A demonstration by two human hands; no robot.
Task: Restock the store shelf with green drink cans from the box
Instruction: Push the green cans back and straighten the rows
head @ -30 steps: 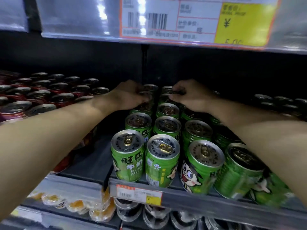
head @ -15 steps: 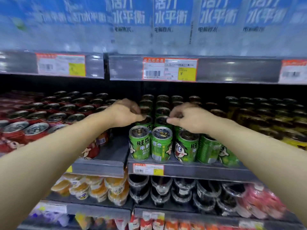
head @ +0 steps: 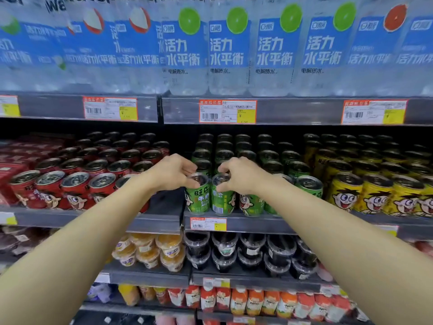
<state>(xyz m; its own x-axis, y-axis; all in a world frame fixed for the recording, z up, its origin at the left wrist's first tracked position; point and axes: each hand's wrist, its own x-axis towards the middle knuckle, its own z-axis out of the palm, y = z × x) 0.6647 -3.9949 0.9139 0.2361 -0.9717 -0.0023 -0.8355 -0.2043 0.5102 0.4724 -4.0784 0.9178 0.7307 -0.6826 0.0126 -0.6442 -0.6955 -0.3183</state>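
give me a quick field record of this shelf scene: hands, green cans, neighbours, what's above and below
left hand: fingers curled at the rim of the front-left green can
right hand: fingers curled at the rim of the next green can
green cans: upright, in rows running to the back of the shelf
left neighbours: red cans
right neighbours: yellow cans
above: blue-labelled water bottles
below: dark cups, orange cups
box: not in view

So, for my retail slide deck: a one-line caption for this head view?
Both hands, left hand and right hand, reach over front-row green cans on a store shelf.
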